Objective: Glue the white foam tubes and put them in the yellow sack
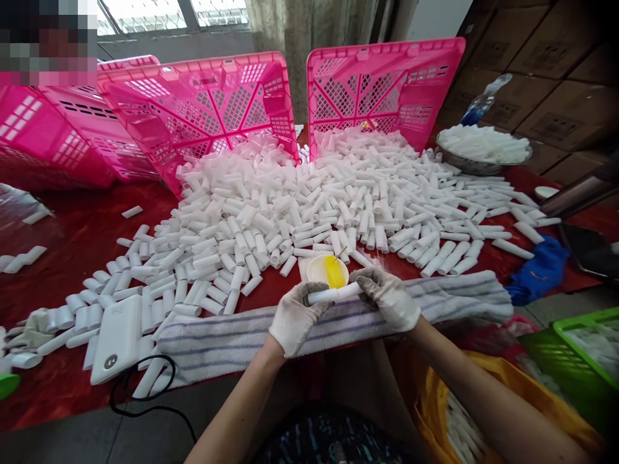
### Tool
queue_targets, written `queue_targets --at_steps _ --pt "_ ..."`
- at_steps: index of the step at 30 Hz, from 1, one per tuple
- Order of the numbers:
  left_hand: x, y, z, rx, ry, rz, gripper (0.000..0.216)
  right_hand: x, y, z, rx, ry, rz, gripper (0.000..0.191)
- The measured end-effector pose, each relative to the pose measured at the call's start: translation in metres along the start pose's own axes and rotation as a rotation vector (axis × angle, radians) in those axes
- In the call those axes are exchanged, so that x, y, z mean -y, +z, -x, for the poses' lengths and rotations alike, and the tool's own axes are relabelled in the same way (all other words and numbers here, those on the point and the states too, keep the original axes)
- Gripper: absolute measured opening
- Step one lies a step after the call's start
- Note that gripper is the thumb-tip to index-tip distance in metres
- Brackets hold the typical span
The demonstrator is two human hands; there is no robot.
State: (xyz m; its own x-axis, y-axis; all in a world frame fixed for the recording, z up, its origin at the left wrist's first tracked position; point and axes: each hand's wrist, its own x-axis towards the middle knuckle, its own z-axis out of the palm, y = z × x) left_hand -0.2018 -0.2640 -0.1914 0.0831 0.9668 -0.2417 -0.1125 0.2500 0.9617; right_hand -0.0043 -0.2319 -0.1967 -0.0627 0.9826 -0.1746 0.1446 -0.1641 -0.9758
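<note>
Both my hands wear white gloves with greyish fingertips. Between them, level above the striped towel (227, 338), is a white plastic tube (333, 294). My left hand (298, 316) pinches its left end, and my right hand (389, 298) grips the right end. A seam shows near the tube's middle; whether it is one piece or two joined pieces I cannot tell. Just beyond the hands sits a small round white dish (316, 268) with a yellow piece (334, 272) on it. A large heap of similar white tubes (309, 206) spreads behind the dish.
Pink crates (382, 90) lie tipped on the red table (91, 212), with tubes spilling out. A bowl (476, 166) of white pieces stands at the back right. At left lies a white power bank (116, 338) with a black cable (145, 412). A yellow bag (430, 403) and green crate (556, 348) stand lower right.
</note>
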Motion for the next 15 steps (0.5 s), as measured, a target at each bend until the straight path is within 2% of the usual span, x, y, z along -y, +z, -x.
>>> queue_targets --at_steps 2,4,6,8,10,11,13,15 --pt "-0.002 0.000 0.004 0.045 0.007 -0.097 0.043 0.003 0.001 0.006 -0.055 -0.073 0.047 0.044" --pt "-0.003 0.001 0.007 0.084 -0.013 -0.266 0.037 0.006 0.002 0.015 -0.079 -0.210 0.139 0.037" --pt "-0.003 0.004 0.009 0.124 -0.052 -0.393 0.049 0.009 0.003 0.026 -0.013 -0.421 0.358 0.027" --pt "0.000 0.013 0.012 0.154 -0.067 -0.442 0.055 0.007 0.006 0.034 0.060 -0.662 0.634 0.025" --pt "0.005 0.026 0.015 0.105 -0.050 -0.502 0.053 0.003 0.011 0.039 0.040 -0.838 0.773 0.028" --pt "0.007 0.033 0.017 0.043 -0.029 -0.546 0.051 0.001 0.013 0.041 -0.016 -0.859 0.763 0.027" --pt "0.010 0.045 0.021 -0.097 0.018 -0.644 0.049 -0.002 0.014 0.046 -0.149 -0.770 0.676 0.027" --pt "0.010 0.053 0.024 -0.116 0.060 -0.673 0.048 0.000 0.009 0.054 -0.230 -0.670 0.663 0.028"
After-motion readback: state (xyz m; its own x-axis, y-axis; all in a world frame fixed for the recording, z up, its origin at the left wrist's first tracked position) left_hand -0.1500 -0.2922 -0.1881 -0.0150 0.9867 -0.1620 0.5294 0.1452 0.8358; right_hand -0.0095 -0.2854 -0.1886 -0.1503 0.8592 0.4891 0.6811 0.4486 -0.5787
